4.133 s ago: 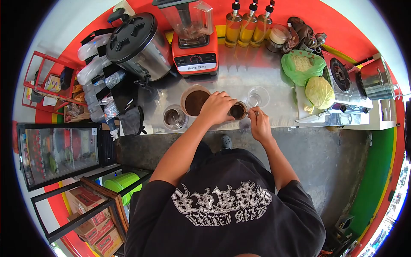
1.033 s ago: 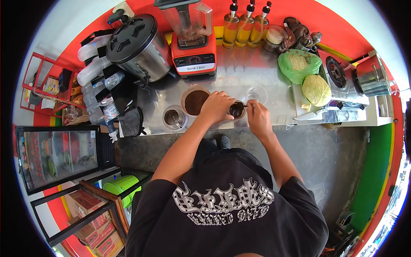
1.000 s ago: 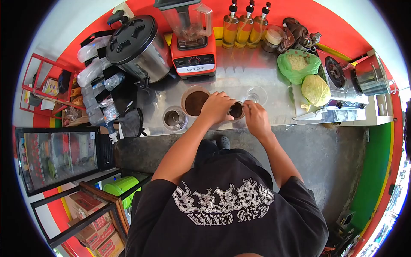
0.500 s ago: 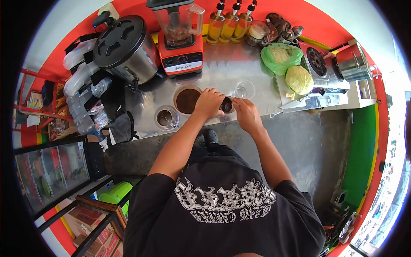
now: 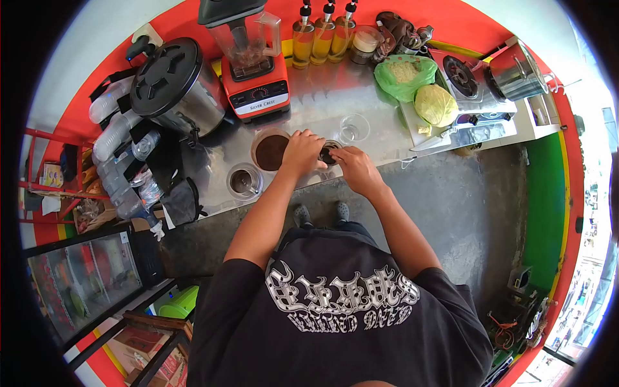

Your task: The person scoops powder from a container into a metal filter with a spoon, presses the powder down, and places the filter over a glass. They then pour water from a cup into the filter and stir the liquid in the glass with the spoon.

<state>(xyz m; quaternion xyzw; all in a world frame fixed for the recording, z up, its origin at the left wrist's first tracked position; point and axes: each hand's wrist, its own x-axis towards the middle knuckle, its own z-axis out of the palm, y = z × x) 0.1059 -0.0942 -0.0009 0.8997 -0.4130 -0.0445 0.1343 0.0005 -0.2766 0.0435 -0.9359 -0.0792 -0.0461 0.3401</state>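
Observation:
My left hand (image 5: pixel 303 152) curves round the left side of a small clear cup (image 5: pixel 325 162) with dark contents, its thumb near the front rim. The fingers of my right hand (image 5: pixel 356 169) are pinched together over the cup's mouth; what they hold, if anything, is hidden. Left of the cup stands a round tub of brown powder (image 5: pixel 271 152), partly behind my left hand. A clear measuring jug (image 5: pixel 244 181) with some brown stuff inside sits nearer the counter's front edge. Behind my right hand is a clear plastic cup (image 5: pixel 354 129).
A red blender (image 5: pixel 258 90) and a steel pot with black lid (image 5: pixel 169 77) stand at the back left. Pump bottles (image 5: pixel 322 40) line the wall. On the right are a green bag (image 5: pixel 403 76), a cabbage (image 5: pixel 435 105), a knife (image 5: pixel 433 140) and a stove (image 5: pixel 463 76).
The view has shifted, so the counter things appear further left. My right fingers have moved from the cup's right rim to over its mouth. My left hand stays at the cup.

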